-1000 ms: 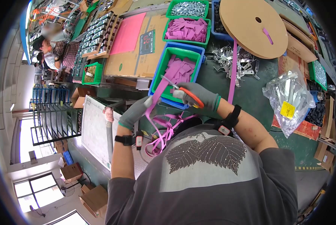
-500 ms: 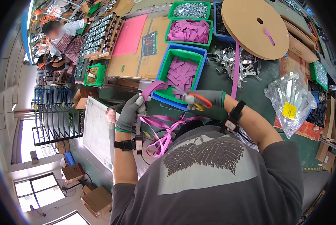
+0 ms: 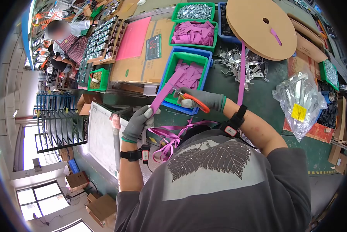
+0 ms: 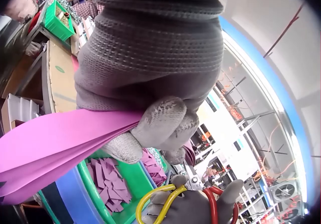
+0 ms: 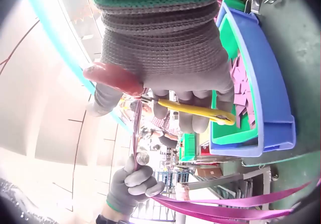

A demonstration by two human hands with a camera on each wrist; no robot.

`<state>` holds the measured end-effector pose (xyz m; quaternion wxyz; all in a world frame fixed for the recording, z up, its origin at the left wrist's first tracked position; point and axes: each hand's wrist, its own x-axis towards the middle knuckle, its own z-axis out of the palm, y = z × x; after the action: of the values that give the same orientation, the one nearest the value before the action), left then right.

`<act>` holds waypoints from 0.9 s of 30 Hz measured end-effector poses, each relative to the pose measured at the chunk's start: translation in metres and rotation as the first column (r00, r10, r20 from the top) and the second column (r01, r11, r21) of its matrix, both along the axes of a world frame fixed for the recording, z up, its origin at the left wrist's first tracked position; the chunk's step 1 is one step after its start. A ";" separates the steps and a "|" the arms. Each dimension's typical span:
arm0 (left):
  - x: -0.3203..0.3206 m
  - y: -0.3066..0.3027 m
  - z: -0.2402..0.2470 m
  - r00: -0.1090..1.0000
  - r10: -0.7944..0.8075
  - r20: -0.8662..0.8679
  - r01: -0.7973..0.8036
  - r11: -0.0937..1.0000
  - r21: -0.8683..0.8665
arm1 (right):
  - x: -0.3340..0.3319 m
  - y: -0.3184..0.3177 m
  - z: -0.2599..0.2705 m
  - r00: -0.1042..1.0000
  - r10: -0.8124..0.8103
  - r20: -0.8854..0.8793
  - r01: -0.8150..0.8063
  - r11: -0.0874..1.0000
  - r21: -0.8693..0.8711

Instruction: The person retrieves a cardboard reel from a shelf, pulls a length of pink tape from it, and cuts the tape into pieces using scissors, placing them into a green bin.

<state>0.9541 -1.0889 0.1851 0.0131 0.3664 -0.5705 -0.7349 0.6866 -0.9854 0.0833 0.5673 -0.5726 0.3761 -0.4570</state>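
Note:
My gloved left hand [image 3: 136,123] pinches a stack of flat pink strips [image 3: 165,94] between thumb and fingers. The strips' free ends reach over the green bin, and in the left wrist view their long tails [image 4: 55,141] trail off to the left. In my gloved right hand [image 3: 199,97] are scissors [image 3: 197,103] with one red and one yellow handle [image 5: 193,110]. Their blades [image 4: 192,178] are right at the edge of the strips. Short cut pink pieces [image 3: 191,75] lie in the green bin [image 3: 175,62], which sits inside a blue bin [image 3: 209,63].
Behind stand green bins of pink pieces [image 3: 192,33] and metal parts [image 3: 194,11]. A large cardboard reel [image 3: 251,23], bent metal brackets [image 3: 235,63] and a plastic bag of parts [image 3: 299,100] lie to the right. Loose strip [image 3: 167,141] hangs by my lap. Another person [image 3: 71,42] works at far left.
The strips swung left, bent and apart from the scissors half a second ago; now they stretch straight over the bin again, with the scissors back against them.

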 end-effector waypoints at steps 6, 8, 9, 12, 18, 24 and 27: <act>-0.002 -0.001 -0.001 1.000 0.002 0.031 -0.001 1.000 -0.023 | -0.001 -0.001 -0.004 0.991 -0.095 -0.100 0.088 0.994 -0.067; -0.001 -0.002 -0.005 1.000 0.000 0.031 0.000 1.000 -0.019 | -0.001 0.000 -0.006 0.995 -0.075 -0.070 0.077 0.997 0.024; -0.001 -0.002 -0.007 1.000 -0.003 0.027 0.003 1.000 -0.022 | -0.001 -0.001 -0.007 0.998 -0.056 -0.039 0.060 0.992 0.111; -0.003 -0.002 -0.007 0.999 -0.003 0.034 0.004 0.999 -0.032 | 0.000 0.001 -0.006 0.994 -0.083 -0.065 0.091 0.989 0.121; -0.007 0.000 -0.005 1.000 0.016 0.024 -0.015 1.000 -0.019 | -0.002 0.001 -0.002 0.987 -0.067 0.144 0.022 0.955 0.295; -0.009 0.000 -0.006 1.000 0.029 0.011 -0.029 1.000 -0.007 | -0.003 0.001 -0.002 0.996 -0.081 -0.021 0.083 0.988 0.128; -0.012 0.002 -0.006 1.000 0.029 0.008 -0.029 0.999 -0.020 | -0.003 0.003 0.002 0.996 -0.084 -0.042 0.088 0.990 0.108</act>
<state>0.9423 -1.0868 0.1793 0.0251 0.3777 -0.5723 -0.7274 0.6838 -0.9828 0.0854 0.5705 -0.5323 0.4356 -0.4488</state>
